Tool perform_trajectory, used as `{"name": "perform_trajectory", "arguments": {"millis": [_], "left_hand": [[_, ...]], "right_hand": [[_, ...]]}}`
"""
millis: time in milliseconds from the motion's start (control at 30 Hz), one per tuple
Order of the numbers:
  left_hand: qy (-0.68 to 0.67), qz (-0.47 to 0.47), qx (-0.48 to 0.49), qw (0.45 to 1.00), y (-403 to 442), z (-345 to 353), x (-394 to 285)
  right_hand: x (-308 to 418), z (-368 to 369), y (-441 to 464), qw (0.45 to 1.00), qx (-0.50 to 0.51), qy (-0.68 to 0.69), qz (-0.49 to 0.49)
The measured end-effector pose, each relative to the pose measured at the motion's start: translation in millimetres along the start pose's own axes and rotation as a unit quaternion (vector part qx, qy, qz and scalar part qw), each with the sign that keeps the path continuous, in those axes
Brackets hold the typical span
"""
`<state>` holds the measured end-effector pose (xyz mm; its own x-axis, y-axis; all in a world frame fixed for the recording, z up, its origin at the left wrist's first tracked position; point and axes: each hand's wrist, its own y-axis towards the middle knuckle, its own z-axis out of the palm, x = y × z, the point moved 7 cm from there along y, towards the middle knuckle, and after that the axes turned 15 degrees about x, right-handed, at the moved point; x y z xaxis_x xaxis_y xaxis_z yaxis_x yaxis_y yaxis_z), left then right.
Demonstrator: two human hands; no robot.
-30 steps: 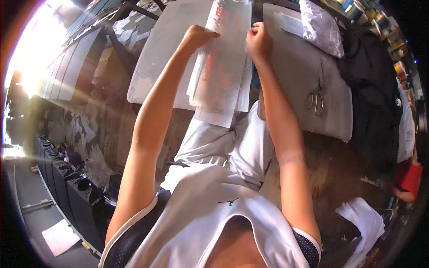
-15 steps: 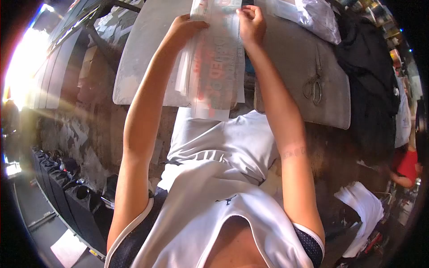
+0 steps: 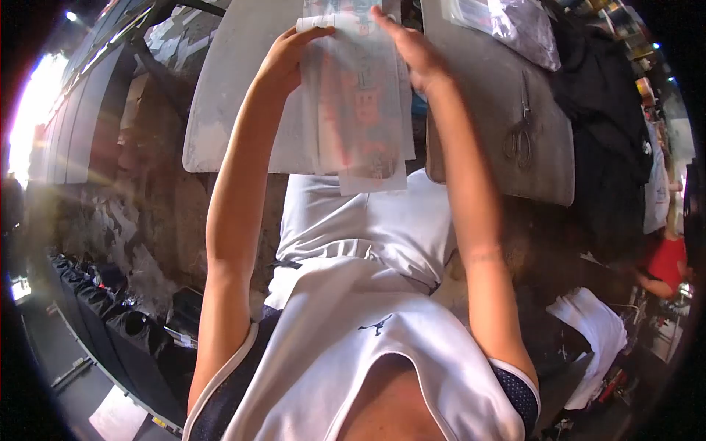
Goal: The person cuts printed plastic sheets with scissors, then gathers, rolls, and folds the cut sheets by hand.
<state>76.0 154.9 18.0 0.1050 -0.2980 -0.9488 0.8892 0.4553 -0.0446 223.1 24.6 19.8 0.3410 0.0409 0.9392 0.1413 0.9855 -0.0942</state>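
Observation:
A translucent plastic bag (image 3: 360,95) with red and dark lettering lies lengthwise before me, over the grey work surface (image 3: 235,95) and towards my lap. My left hand (image 3: 283,59) grips its left side near the far end, with fingers over a whitish folded edge. White sheets (image 3: 375,184) show under the bag's near end. Over its right edge is my right hand (image 3: 415,51), fingers stretched out and slightly blurred; whether it touches the plastic I cannot tell.
Scissors (image 3: 521,136) lie on the right-hand board (image 3: 478,110). Clear plastic packaging (image 3: 507,29) sits at its far end, with black cloth (image 3: 607,117) beside it. White cloth (image 3: 588,338) hangs lower right. A person in red (image 3: 665,264) is at the far right.
My right hand has gone from closed fingers at the bag's edge to stretched fingers. My left hand has shifted slightly left, and the bag's near end now lies farther right.

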Motion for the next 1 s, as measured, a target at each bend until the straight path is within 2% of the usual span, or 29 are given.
{"name": "perform_trajectory", "arguments": {"millis": [67,133,200,233,300,367,467,533,600,667,733,800,833,867,933,1000], "left_hand": [[0.002,-0.017,-0.018,1.000,-8.9,-3.2,-3.9],[0.000,-0.044,-0.039,0.998,-35.1,9.9,-11.0],[-0.112,-0.129,-0.060,0.984,-79.3,47.8,-20.8],[-0.118,-0.145,-0.066,0.980,-94.5,53.2,-5.2],[-0.092,-0.083,-0.035,0.992,-118.3,64.7,8.0],[-0.080,-0.103,-0.030,0.991,-142.5,70.8,26.9],[-0.078,-0.103,-0.043,0.991,-175.0,82.6,42.6],[-0.075,-0.179,-0.058,0.979,-200.3,94.0,51.7],[-0.158,-0.160,-0.003,0.974,-202.7,94.4,60.3],[-0.161,-0.162,0.010,0.974,-203.1,92.3,59.3],[-0.216,-0.166,-0.009,0.962,-206.0,94.6,59.9],[-0.335,-0.147,0.046,0.930,-211.7,100.8,70.2],[-0.338,-0.158,0.017,0.928,-219.5,105.0,70.5],[-0.358,-0.163,0.037,0.919,-222.5,107.7,77.4],[-0.355,-0.151,0.040,0.922,-225.5,110.3,87.1],[-0.347,-0.140,0.018,0.927,-227.7,109.4,89.8]], "right_hand": [[14.4,29.6,-27.2,0.998,-0.027,-0.053,0.005],[29.1,58.9,-54.4,0.987,0.007,-0.131,-0.087],[28.7,75.9,-87.2,0.992,-0.014,-0.116,-0.055],[16.7,78.9,-100.5,0.994,-0.032,-0.098,-0.027],[-7.6,84.9,-118.4,0.992,-0.061,-0.105,-0.013],[-25.2,92.7,-143.0,0.988,-0.094,-0.121,0.000],[-41.5,113.4,-175.6,0.993,-0.088,-0.058,0.044],[-54.1,120.7,-200.4,0.994,-0.074,-0.076,0.038],[-56.5,121.6,-221.5,0.993,-0.050,-0.083,0.066],[-54.6,121.5,-249.6,0.990,-0.020,-0.088,0.104],[-51.1,124.8,-281.0,0.979,0.033,-0.075,0.186],[-51.4,129.8,-311.1,0.959,0.105,-0.038,0.262],[-47.0,134.0,-317.6,0.964,0.095,-0.039,0.243],[-47.5,134.2,-326.1,0.964,0.099,-0.042,0.243],[-59.8,131.5,-348.6,0.948,0.137,-0.024,0.285],[-65.1,124.4,-364.1,0.951,0.131,-0.035,0.279]]}}
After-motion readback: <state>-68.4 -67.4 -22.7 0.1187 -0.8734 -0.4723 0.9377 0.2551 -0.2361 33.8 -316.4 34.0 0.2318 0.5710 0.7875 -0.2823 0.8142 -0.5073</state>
